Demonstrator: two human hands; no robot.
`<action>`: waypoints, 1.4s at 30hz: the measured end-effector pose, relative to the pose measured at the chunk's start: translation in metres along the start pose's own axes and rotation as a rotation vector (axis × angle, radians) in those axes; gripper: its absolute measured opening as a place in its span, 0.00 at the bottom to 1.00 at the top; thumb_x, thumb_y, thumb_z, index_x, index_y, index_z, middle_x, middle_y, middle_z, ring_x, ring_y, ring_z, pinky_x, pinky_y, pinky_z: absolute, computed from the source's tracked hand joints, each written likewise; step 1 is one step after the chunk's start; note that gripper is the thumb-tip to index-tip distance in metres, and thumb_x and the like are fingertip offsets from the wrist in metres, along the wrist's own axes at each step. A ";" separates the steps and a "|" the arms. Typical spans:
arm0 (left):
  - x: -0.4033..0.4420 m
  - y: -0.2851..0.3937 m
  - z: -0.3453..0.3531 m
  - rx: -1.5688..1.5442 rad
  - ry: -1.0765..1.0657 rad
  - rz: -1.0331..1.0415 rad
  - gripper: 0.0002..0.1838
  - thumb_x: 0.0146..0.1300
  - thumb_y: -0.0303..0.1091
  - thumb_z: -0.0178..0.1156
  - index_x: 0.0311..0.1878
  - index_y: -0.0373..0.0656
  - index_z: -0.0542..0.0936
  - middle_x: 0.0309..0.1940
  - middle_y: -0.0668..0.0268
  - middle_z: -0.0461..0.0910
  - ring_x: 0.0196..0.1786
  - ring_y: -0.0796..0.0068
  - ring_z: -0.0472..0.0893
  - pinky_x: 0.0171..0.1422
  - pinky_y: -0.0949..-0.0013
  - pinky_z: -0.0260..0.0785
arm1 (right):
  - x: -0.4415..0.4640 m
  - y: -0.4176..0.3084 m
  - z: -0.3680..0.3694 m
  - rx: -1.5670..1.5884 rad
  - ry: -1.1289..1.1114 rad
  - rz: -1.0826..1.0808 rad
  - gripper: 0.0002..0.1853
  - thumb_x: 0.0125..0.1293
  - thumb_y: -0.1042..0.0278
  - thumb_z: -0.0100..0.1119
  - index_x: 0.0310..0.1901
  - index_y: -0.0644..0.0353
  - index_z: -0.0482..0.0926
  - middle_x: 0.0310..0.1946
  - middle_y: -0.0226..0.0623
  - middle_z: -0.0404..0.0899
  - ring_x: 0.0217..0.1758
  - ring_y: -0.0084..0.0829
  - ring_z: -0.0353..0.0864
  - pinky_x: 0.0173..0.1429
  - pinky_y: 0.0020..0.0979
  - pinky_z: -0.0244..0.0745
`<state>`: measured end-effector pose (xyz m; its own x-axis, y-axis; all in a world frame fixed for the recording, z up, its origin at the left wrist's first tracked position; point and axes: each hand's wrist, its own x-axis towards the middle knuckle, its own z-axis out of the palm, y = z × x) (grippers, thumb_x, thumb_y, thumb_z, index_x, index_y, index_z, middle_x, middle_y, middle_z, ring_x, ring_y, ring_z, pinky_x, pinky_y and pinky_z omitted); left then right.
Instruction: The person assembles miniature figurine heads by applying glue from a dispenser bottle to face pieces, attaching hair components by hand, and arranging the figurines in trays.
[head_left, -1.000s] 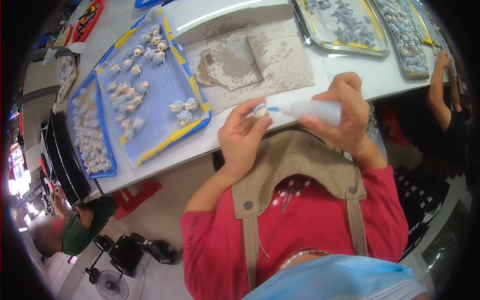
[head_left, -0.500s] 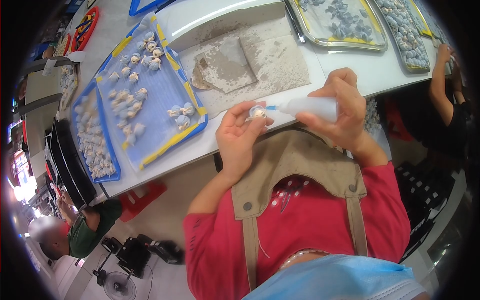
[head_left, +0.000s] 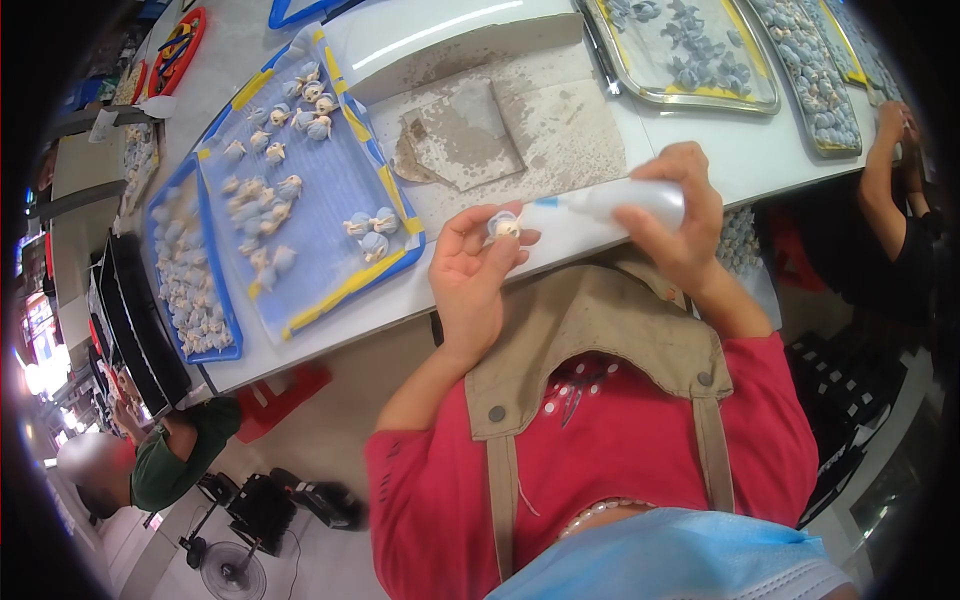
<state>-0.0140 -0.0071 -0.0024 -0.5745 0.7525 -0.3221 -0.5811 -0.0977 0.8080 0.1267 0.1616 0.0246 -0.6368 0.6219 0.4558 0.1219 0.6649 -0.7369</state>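
My left hand (head_left: 474, 265) pinches a small figurine head (head_left: 507, 226), cream in front with a pale blue cover, between thumb and fingers. In my right hand (head_left: 690, 215) is a white squeeze bottle (head_left: 640, 203), lying nearly level with its blue tip (head_left: 546, 202) pointing at the figurine head. A small gap separates tip and head. Left of my hands, a blue tray (head_left: 415, 250) lined with a pale sheet and yellow tape carries several similar figurine heads (head_left: 372, 234).
A stained cardboard sheet (head_left: 570, 130) with a raised back lies ahead. Another blue tray (head_left: 232, 345) of pieces is at far left. Metal trays (head_left: 700, 103) with blue-grey parts stand at back right. One co-worker (head_left: 890, 220) sits at right, another (head_left: 180, 465) at lower left.
The bottle has drawn slightly right and up, so its tip is farther from the figurine head. My left hand has shifted a little left, still holding the head.
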 end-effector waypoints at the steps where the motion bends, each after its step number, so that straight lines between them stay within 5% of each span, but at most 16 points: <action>1: 0.000 0.000 -0.001 0.010 0.012 0.012 0.18 0.61 0.22 0.58 0.55 0.38 0.69 0.54 0.51 0.75 0.45 0.70 0.80 0.44 0.77 0.73 | 0.002 0.007 0.006 -0.019 0.026 0.018 0.14 0.46 0.65 0.72 0.31 0.61 0.79 0.28 0.36 0.75 0.34 0.36 0.70 0.43 0.32 0.63; 6: -0.003 0.002 -0.003 0.085 -0.018 0.106 0.18 0.62 0.20 0.56 0.55 0.36 0.67 0.56 0.53 0.73 0.48 0.68 0.80 0.47 0.74 0.71 | 0.021 0.032 0.032 -0.086 0.054 0.090 0.12 0.53 0.60 0.67 0.33 0.59 0.80 0.31 0.35 0.79 0.38 0.35 0.74 0.45 0.32 0.63; 14: 0.000 0.005 0.000 0.110 -0.070 0.092 0.18 0.62 0.19 0.56 0.55 0.36 0.67 0.56 0.54 0.73 0.49 0.69 0.80 0.47 0.75 0.70 | 0.064 0.084 -0.004 -0.480 0.139 -0.083 0.09 0.54 0.63 0.67 0.34 0.56 0.82 0.30 0.32 0.82 0.38 0.34 0.78 0.46 0.34 0.68; 16: 0.000 0.004 0.002 0.114 -0.077 0.077 0.18 0.62 0.20 0.56 0.55 0.36 0.68 0.56 0.54 0.73 0.49 0.70 0.80 0.48 0.74 0.70 | 0.090 0.104 -0.016 -0.709 0.142 -0.001 0.09 0.52 0.67 0.68 0.35 0.56 0.81 0.38 0.33 0.81 0.46 0.34 0.77 0.51 0.33 0.69; 19: -0.001 0.006 0.010 0.130 -0.065 0.054 0.18 0.61 0.22 0.59 0.53 0.38 0.69 0.53 0.53 0.75 0.45 0.70 0.80 0.46 0.75 0.72 | 0.130 0.121 -0.028 -0.701 -0.053 0.128 0.15 0.47 0.64 0.68 0.40 0.52 0.83 0.53 0.38 0.73 0.62 0.43 0.62 0.61 0.50 0.58; 25: 0.000 0.006 0.012 0.058 -0.081 -0.086 0.19 0.60 0.22 0.59 0.55 0.37 0.70 0.52 0.53 0.76 0.44 0.72 0.80 0.45 0.76 0.72 | 0.145 0.131 -0.037 -0.829 -0.187 -0.046 0.12 0.49 0.67 0.67 0.39 0.52 0.83 0.53 0.38 0.72 0.60 0.44 0.64 0.61 0.46 0.58; 28: 0.003 0.005 0.013 0.038 -0.091 -0.144 0.21 0.59 0.21 0.59 0.57 0.35 0.70 0.53 0.53 0.76 0.44 0.71 0.80 0.47 0.76 0.72 | 0.134 0.108 -0.040 -0.547 -0.195 -0.141 0.13 0.48 0.65 0.66 0.38 0.53 0.82 0.47 0.38 0.77 0.58 0.41 0.67 0.61 0.46 0.59; 30: 0.006 0.006 0.014 0.027 -0.136 -0.192 0.23 0.59 0.21 0.59 0.59 0.34 0.68 0.54 0.54 0.74 0.46 0.71 0.79 0.50 0.74 0.71 | 0.116 0.093 -0.030 -0.355 -0.270 -0.385 0.12 0.49 0.73 0.68 0.37 0.55 0.81 0.49 0.34 0.76 0.56 0.35 0.71 0.59 0.34 0.66; 33: 0.008 0.005 0.016 -0.002 -0.185 -0.247 0.26 0.57 0.19 0.60 0.60 0.33 0.66 0.55 0.54 0.73 0.49 0.69 0.79 0.52 0.72 0.71 | 0.080 0.044 -0.017 0.127 -0.628 -0.284 0.19 0.39 0.78 0.70 0.38 0.55 0.80 0.51 0.31 0.72 0.62 0.38 0.64 0.65 0.39 0.61; 34: 0.009 0.004 0.017 -0.014 -0.199 -0.261 0.27 0.57 0.19 0.61 0.61 0.32 0.66 0.55 0.54 0.73 0.49 0.69 0.79 0.53 0.71 0.71 | 0.074 0.035 -0.010 0.145 -0.661 -0.409 0.14 0.46 0.76 0.68 0.38 0.54 0.80 0.51 0.32 0.72 0.61 0.38 0.64 0.64 0.39 0.60; 42: 0.002 0.004 0.018 0.032 -0.231 -0.212 0.27 0.56 0.20 0.62 0.60 0.31 0.66 0.54 0.57 0.73 0.48 0.72 0.78 0.53 0.71 0.71 | 0.057 0.007 0.008 0.183 -0.810 -0.429 0.14 0.47 0.73 0.67 0.39 0.55 0.81 0.52 0.31 0.71 0.64 0.42 0.62 0.63 0.46 0.57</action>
<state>-0.0074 0.0058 0.0091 -0.2944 0.8824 -0.3671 -0.6533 0.0946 0.7512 0.0853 0.1982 0.0410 -0.9445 -0.1861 0.2709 -0.3249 0.6523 -0.6848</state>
